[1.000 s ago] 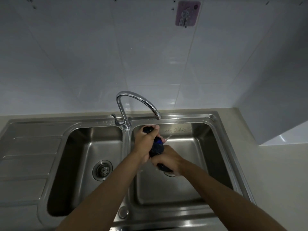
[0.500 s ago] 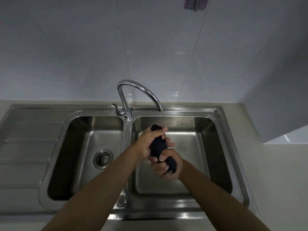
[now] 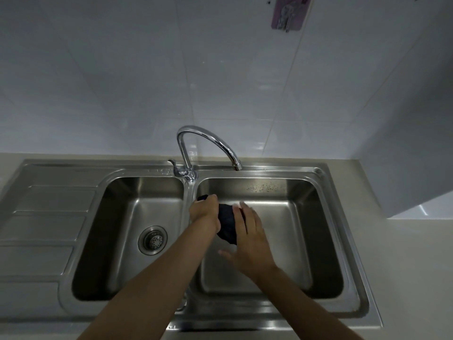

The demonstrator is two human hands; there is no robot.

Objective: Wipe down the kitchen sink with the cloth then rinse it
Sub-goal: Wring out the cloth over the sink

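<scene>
The fingers (image 3: pixel 211 199) of the left hand (image 3: pixel 204 213) are curled tight round the upper end of a dark cloth (image 3: pixel 228 225), which is bunched into a short roll. The rest of the cloth hangs out just to the right of that fist. The right hand (image 3: pixel 251 238) lies against the cloth's far side with its fingers (image 3: pixel 247 213) straight and close together and the thumb spread out to the left below the cloth. Half a second ago both hands were wrapped round the cloth, one above the other, squeezing it. The right hand has since let go and flattened, so only the left hand grips it.

Both hands and the cloth are held above the right bowl of the steel sink (image 3: pixel 340 244), toward its left wall. Water spots mark the back wall of that bowl, beyond the fingertips. The tap (image 3: pixel 208 139) arches above and behind the fingers, and its spout ends over the right bowl's back edge. To the left of the left hand, the other bowl has a round drain (image 3: pixel 152 240), and further left is the ribbed draining board (image 3: pixel 44 217). A pale counter (image 3: pixel 407 271) surrounds the sink. The tiled wall (image 3: pixel 122 82) rises behind, with a pink hook (image 3: pixel 289 13) high to the right, which shows more fully than it did before.
</scene>
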